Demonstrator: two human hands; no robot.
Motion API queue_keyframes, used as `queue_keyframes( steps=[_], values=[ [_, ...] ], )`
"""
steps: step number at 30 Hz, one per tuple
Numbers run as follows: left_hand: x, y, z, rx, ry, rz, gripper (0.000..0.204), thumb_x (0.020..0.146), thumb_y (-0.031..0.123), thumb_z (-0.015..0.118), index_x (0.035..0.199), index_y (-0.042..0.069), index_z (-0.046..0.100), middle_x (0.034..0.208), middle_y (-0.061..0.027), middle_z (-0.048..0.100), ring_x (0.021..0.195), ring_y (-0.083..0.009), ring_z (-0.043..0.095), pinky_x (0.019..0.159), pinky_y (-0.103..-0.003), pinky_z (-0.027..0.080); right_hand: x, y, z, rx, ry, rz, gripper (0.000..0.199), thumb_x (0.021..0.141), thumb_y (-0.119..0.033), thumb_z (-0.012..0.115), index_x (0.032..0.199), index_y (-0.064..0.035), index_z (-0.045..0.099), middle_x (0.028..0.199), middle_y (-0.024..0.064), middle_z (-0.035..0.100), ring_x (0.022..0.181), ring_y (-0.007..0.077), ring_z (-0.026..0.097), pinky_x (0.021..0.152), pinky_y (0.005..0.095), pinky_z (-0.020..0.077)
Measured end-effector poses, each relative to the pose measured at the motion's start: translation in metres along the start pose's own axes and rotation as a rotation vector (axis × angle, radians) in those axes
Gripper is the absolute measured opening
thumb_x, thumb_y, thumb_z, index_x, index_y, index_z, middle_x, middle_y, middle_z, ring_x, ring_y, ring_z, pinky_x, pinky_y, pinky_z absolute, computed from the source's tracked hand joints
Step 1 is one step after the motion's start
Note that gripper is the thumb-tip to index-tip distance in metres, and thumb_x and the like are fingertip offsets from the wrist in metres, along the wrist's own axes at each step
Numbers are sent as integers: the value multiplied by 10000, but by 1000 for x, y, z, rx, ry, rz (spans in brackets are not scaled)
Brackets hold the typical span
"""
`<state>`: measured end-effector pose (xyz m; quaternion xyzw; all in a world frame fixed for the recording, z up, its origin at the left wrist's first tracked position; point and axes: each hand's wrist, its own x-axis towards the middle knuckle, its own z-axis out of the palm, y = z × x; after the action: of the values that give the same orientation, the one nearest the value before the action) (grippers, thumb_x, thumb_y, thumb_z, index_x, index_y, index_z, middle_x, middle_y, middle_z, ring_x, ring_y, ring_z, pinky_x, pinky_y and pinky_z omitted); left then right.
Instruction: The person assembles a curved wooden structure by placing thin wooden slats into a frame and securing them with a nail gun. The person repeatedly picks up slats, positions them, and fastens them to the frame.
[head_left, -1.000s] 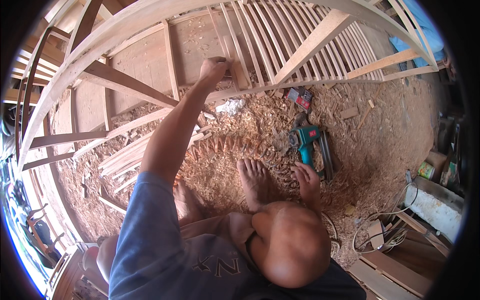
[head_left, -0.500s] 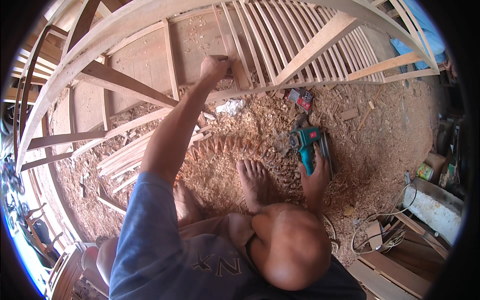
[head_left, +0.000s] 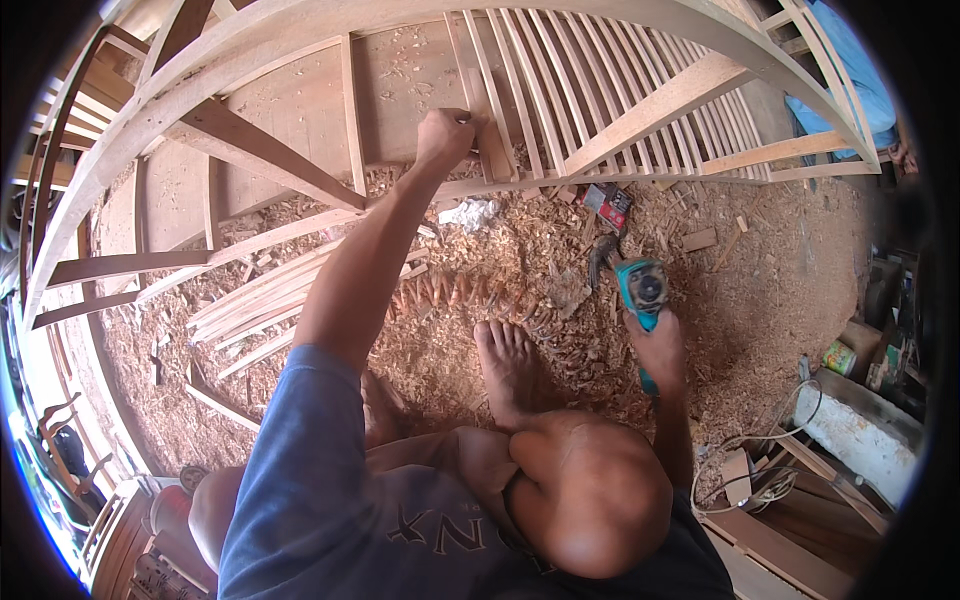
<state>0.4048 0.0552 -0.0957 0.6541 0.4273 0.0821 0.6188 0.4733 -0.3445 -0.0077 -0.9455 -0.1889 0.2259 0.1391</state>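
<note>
My right hand (head_left: 658, 350) is wrapped round the handle of a teal nail gun (head_left: 643, 283), held above the shavings to the right of my bare foot. The gun's round, dark top faces up. My left hand (head_left: 445, 137) reaches far ahead, with its fingers closed on a thin wooden slat (head_left: 468, 85) at the curved frame's lower rail. Just right of those fingers stands a short wooden block (head_left: 495, 152), between the held slat and the row of fixed slats (head_left: 580, 90). My fingertips are partly hidden.
The curved wooden frame (head_left: 235, 150) spans the far side, with slanted braces. An orange coiled hose (head_left: 440, 292) lies before my foot (head_left: 503, 360). Loose slats (head_left: 265, 300) lie left, a red and grey box (head_left: 606, 205) near the frame. Shavings cover the floor. A whitish block (head_left: 860, 425) and cable sit right.
My right hand has lifted the nail gun off the shavings, moved it right and turned it upright. My left hand stays at the slat; the view has shifted slightly.
</note>
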Motion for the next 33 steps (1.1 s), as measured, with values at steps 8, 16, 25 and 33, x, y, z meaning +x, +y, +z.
queue_keyframes(
  steps=[8,16,25,33],
  values=[
    [3,-3,-1,29,17,-34,441,938,301,713,1192,-59,688,950,-164,759,807,-211,762,640,-330,664,6,-99,-61,302,-341,-152,219,885,-223,693,816,-15,692,613,63,653,527,158,638,559,343,504],
    [5,-8,-1,-2,24,-17,365,918,325,737,1052,-14,743,837,-132,766,682,-199,756,597,-329,626,45,-185,-47,284,-512,-290,198,868,-183,654,730,-44,627,566,45,605,501,135,608,511,318,498],
    [-2,-3,-1,-31,62,-28,323,893,312,758,987,2,761,839,-154,764,667,-226,755,613,-353,624,62,-218,-27,179,-498,-267,232,845,-191,650,673,-37,638,553,48,611,477,128,597,478,316,491],
    [4,-11,0,46,99,29,363,867,361,767,995,21,769,851,-177,759,731,-264,758,743,-381,604,62,-214,-21,130,-507,-260,152,887,-122,651,1006,-28,660,639,-9,563,482,94,546,442,278,437]
  ],
)
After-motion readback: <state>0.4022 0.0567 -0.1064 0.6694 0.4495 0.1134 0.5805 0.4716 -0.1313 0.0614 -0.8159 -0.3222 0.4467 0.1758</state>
